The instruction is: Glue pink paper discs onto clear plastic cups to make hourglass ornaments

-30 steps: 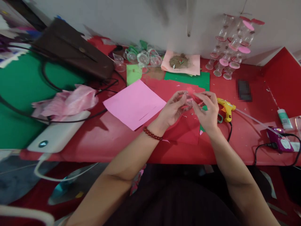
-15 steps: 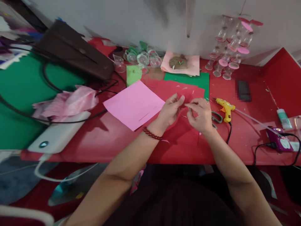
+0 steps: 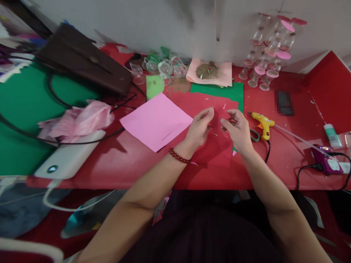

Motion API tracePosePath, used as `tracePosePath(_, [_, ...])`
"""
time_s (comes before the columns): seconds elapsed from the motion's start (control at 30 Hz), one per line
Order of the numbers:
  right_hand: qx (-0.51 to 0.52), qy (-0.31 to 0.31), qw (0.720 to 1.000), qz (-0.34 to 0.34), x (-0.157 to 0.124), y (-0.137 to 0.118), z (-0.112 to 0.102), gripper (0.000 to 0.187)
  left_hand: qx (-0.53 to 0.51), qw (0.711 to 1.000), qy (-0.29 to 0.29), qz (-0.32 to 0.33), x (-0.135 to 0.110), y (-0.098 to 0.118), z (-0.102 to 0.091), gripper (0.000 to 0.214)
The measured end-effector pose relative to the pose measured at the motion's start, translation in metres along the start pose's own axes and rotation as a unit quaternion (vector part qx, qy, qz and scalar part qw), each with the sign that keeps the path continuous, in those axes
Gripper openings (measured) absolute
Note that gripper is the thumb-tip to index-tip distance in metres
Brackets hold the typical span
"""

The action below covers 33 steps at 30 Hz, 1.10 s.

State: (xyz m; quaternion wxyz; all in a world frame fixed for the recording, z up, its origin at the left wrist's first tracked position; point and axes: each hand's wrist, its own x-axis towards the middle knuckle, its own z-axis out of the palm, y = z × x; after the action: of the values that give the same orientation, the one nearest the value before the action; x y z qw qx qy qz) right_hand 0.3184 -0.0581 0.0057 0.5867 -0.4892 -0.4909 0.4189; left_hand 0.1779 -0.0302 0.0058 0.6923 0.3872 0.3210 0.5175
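My left hand [image 3: 201, 127], with a beaded bracelet [image 3: 179, 156] at its wrist, is raised over red paper sheets [image 3: 216, 155]. Its thumb and fingers press together; any red piece between them blends into the red behind. To its right, my right hand [image 3: 237, 129] is curled, thumb tip close to the fingers, and what it pinches cannot be made out. A gap separates the two hands. Scissors [image 3: 255, 135] lie partly hidden beside my right hand. Left of my left hand rests a pink paper sheet [image 3: 156, 120].
A yellow glue gun [image 3: 263, 124] with its stick and cord lies at right, near a purple power adapter [image 3: 327, 160] and a glue bottle [image 3: 332, 135]. Clear plastic pieces [image 3: 166, 67] stand behind. A brown bag [image 3: 85, 58] and a white power bank [image 3: 68, 157] occupy the left.
My hands have moved apart: the right hand has drawn back to the right from the left hand's fingertips. The left hand stays nearly in place.
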Motion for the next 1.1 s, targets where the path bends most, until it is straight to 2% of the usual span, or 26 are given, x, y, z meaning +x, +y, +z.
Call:
tracePosePath(0.2, [-0.019, -0.010, 0.999, -0.027, -0.006, 0.003, 0.006, 0.027, -0.004, 1.000, -0.005, 0.001, -0.005, -0.001, 0.010, 0.051])
tracePosePath(0.3, [-0.076, -0.016, 0.989, -0.124, -0.013, 0.000, 0.010, 0.023, 0.005, 1.000, 0.014, 0.012, -0.006, 0.002, 0.011, 0.045])
tracePosePath(0.4, [-0.162, -0.024, 0.954, -0.252, -0.021, -0.007, 0.012, 0.028, -0.022, 0.999, 0.030, 0.001, -0.007, 0.009, 0.010, 0.036])
tracePosePath(0.47, [-0.171, -0.039, 0.943, -0.284, -0.024, -0.012, 0.011, 0.031, -0.041, 0.999, 0.031, -0.012, -0.007, 0.013, 0.011, 0.034])
tracePosePath(0.53, [-0.126, -0.050, 0.958, -0.253, -0.025, -0.016, 0.009, 0.030, -0.040, 0.999, 0.025, -0.017, -0.008, 0.015, 0.013, 0.041])
tracePosePath(0.67, [0.009, -0.057, 0.994, -0.097, -0.016, -0.020, 0.004, 0.021, -0.006, 1.000, -0.015, -0.024, -0.006, 0.013, 0.012, 0.059])
tracePosePath(0.73, [0.049, -0.071, 0.995, -0.041, -0.011, -0.022, 0.002, 0.028, 0.003, 0.998, -0.041, -0.040, -0.005, 0.012, 0.008, 0.061])
tracePosePath(0.83, [0.076, -0.102, 0.992, -0.001, -0.007, -0.026, -0.001, 0.039, 0.010, 0.996, -0.064, -0.064, -0.004, 0.012, 0.003, 0.061])
tracePosePath(0.97, [0.082, -0.115, 0.989, 0.036, -0.007, -0.032, -0.002, 0.039, 0.023, 0.995, -0.078, -0.064, -0.003, 0.014, 0.002, 0.063])
tracePosePath(1.1, [0.083, -0.114, 0.985, 0.101, -0.006, -0.032, -0.005, 0.038, 0.025, 0.997, -0.069, -0.038, -0.002, 0.012, 0.005, 0.063])
